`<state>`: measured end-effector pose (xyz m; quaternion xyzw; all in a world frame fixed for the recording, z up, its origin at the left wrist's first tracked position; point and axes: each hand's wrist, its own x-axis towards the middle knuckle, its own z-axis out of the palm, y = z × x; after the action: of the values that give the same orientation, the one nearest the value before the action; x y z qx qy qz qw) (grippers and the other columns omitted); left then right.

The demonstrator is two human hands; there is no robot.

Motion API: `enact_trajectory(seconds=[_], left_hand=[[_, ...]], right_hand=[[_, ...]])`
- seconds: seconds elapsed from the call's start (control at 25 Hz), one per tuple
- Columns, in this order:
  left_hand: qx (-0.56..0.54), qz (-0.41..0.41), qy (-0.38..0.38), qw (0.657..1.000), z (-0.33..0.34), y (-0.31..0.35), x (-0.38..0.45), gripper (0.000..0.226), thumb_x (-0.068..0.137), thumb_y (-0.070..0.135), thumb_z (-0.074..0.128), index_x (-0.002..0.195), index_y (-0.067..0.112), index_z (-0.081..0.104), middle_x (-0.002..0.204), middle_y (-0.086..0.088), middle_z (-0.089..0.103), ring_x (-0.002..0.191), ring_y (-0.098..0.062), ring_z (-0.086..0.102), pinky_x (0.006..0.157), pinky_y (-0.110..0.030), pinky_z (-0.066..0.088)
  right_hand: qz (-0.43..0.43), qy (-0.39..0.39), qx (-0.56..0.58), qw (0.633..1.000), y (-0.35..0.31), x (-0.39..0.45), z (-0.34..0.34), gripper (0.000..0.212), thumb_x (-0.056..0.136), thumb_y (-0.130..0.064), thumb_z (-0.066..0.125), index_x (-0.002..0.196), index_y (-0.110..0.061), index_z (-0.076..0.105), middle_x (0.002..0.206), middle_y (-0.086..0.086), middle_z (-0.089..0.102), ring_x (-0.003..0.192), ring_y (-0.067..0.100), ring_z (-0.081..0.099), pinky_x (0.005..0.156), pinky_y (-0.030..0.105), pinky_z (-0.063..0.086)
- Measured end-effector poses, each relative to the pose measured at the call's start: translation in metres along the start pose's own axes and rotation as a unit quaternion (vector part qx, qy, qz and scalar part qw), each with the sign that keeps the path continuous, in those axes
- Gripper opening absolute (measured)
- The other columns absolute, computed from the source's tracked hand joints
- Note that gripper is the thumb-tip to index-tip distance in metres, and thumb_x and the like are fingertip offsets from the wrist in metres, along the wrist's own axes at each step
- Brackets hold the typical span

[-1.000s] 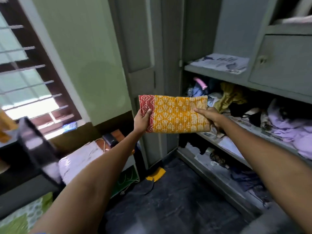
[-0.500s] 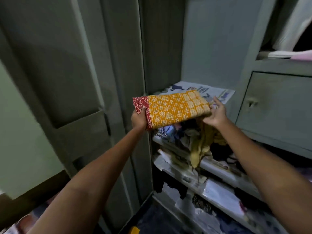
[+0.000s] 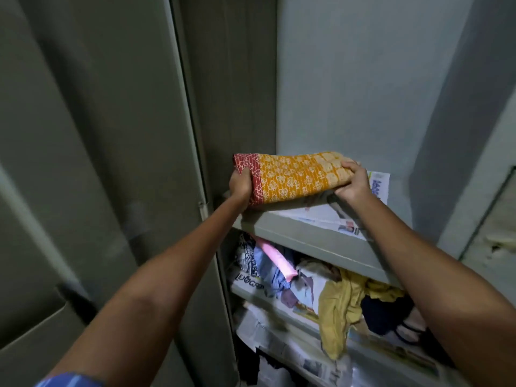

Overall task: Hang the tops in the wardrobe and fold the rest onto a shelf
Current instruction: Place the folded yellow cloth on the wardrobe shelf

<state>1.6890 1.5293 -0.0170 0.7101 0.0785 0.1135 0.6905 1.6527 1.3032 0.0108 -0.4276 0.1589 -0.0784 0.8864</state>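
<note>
A folded orange cloth [image 3: 296, 177] with a white leaf print and a red border lies at the front left of a grey wardrobe shelf [image 3: 310, 233]. Newspaper [image 3: 329, 216] lines that shelf under the cloth. My left hand [image 3: 240, 185] grips the red end, thumb on top. My right hand [image 3: 354, 182] holds the far orange end, fingers curled over its top edge. Both arms reach up from below.
The open wardrobe door [image 3: 92, 163] stands close on the left. The shelf below is crammed with loose clothes: a pink piece [image 3: 275, 262], a mustard garment [image 3: 340, 305] hanging over the edge, dark items [image 3: 385, 314]. A drawer front [image 3: 491, 236] is at right.
Both hands raised the folded cloth from in front of the lower shelves and brought it forward onto the newspaper-lined upper shelf. My view swung right and closer to the wardrobe.
</note>
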Motion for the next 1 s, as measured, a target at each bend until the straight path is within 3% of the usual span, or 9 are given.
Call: enact_trajectory(seconds=[0.12,0.28,0.52,0.6,0.68,0.72,0.84,0.92,1.0], left_hand=[[0.064,0.043,-0.042,0.996,0.03,0.018,0.051,0.031,0.098,0.02,0.038,0.124,0.007,0.049,0.118,-0.011,0.059,0.106,-0.025,0.058,0.091,-0.036,0.048],[0.228,0.042,-0.115,0.966,0.063,-0.003,0.105,0.035,0.093,0.013,0.042,0.128,0.006,0.044,0.128,-0.018,0.054,0.113,-0.034,0.054,0.098,-0.041,0.045],[0.252,0.077,-0.103,0.959,0.082,-0.014,0.125,0.036,0.093,0.016,0.039,0.129,0.015,0.038,0.127,-0.017,0.055,0.112,-0.036,0.054,0.095,-0.043,0.044],[0.397,0.084,-0.112,0.907,0.083,-0.014,0.125,0.046,0.09,0.021,0.048,0.133,0.014,0.033,0.131,-0.017,0.051,0.118,-0.036,0.049,0.097,-0.043,0.04],[0.518,0.187,-0.1,0.828,0.084,-0.012,0.119,0.057,0.087,0.027,0.056,0.137,0.012,0.032,0.138,-0.014,0.045,0.126,-0.033,0.042,0.104,-0.043,0.033],[0.512,0.273,-0.109,0.807,0.09,-0.009,0.116,0.057,0.089,0.028,0.054,0.139,0.012,0.032,0.14,-0.013,0.043,0.128,-0.031,0.04,0.106,-0.043,0.03],[0.474,0.386,-0.303,0.731,0.114,-0.007,0.102,0.05,0.098,0.032,0.036,0.145,0.02,0.026,0.152,-0.007,0.029,0.139,-0.025,0.027,0.115,-0.046,0.016],[0.558,0.318,-0.386,0.663,0.126,-0.019,0.101,0.051,0.099,0.044,0.023,0.147,0.029,0.018,0.157,0.001,0.014,0.145,-0.023,0.011,0.115,-0.055,0.003],[0.617,0.252,-0.377,0.643,0.126,-0.025,0.113,0.056,0.095,0.057,0.017,0.147,0.035,0.012,0.157,0.007,0.005,0.145,-0.023,0.002,0.112,-0.062,-0.002]], right_hand=[[-0.027,0.068,-0.042,0.996,-0.007,0.046,-0.012,0.039,0.062,-0.004,0.06,0.102,-0.004,0.06,0.106,0.016,0.066,0.086,0.032,0.066,0.071,0.044,0.055],[-0.038,0.189,-0.238,0.952,0.001,0.068,-0.03,0.03,0.073,-0.005,0.067,0.101,0.002,0.056,0.101,0.016,0.061,0.077,0.026,0.062,0.064,0.037,0.054],[-0.065,0.199,-0.319,0.924,-0.003,0.076,-0.035,0.047,0.068,-0.014,0.067,0.11,0.003,0.053,0.103,0.016,0.064,0.084,0.028,0.064,0.066,0.037,0.057],[-0.053,0.22,-0.491,0.841,-0.005,0.068,-0.035,0.039,0.073,-0.021,0.063,0.106,-0.004,0.051,0.104,0.013,0.06,0.094,0.028,0.06,0.074,0.035,0.053],[-0.066,0.271,-0.732,0.621,-0.008,0.062,-0.026,0.046,0.08,-0.028,0.061,0.119,-0.009,0.045,0.119,0.015,0.053,0.113,0.029,0.05,0.091,0.037,0.043],[-0.116,0.266,-0.772,0.566,-0.008,0.066,-0.015,0.051,0.083,-0.028,0.06,0.127,-0.009,0.042,0.129,0.015,0.047,0.121,0.031,0.043,0.097,0.039,0.039],[-0.191,0.064,-0.751,0.629,0.006,0.085,0.023,0.042,0.094,-0.028,0.044,0.132,-0.009,0.042,0.139,0.013,0.042,0.127,0.034,0.041,0.104,0.046,0.037],[-0.112,-0.043,-0.805,0.582,0.03,0.098,0.021,0.049,0.099,-0.036,0.029,0.143,-0.016,0.032,0.153,0.007,0.026,0.141,0.031,0.022,0.114,0.05,0.02],[-0.058,-0.036,-0.845,0.53,0.04,0.107,0.004,0.056,0.099,-0.047,0.02,0.15,-0.024,0.012,0.158,-0.002,0.002,0.146,0.023,-0.003,0.118,0.048,-0.002]])
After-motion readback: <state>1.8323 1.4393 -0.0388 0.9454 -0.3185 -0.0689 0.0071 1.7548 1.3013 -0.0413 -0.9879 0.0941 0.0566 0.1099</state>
